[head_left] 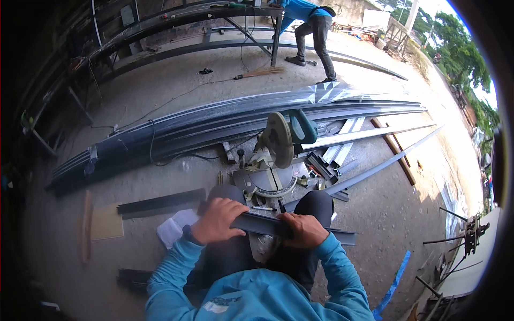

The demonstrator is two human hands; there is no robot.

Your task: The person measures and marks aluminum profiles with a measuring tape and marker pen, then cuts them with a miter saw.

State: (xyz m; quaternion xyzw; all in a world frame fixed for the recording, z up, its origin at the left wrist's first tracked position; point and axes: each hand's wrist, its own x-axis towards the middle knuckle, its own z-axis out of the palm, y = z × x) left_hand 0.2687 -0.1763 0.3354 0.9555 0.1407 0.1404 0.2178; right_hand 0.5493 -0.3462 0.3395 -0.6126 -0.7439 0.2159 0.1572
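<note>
Across my knees lies a short dark grey metal profile [262, 224], channelled along its length. My left hand [218, 220] is closed over its left part, thumb along the near side. Farther right, my right hand [304, 230] wraps round the same profile; the fingers' undersides are hidden. Just beyond my knees stands a miter saw [269, 181] with its round blade guard and green handle raised. A pen-like marker [264, 208] lies in front of the saw's base. Another dark profile piece [342, 237] shows right of my right hand.
Long bundled profiles [198, 124] lie behind the saw. A dark cut length [160, 203] and white paper [176, 227] are at left. A blue strip [395, 283] lies at right. Another person [316, 32] bends beside a metal frame bench [176, 18].
</note>
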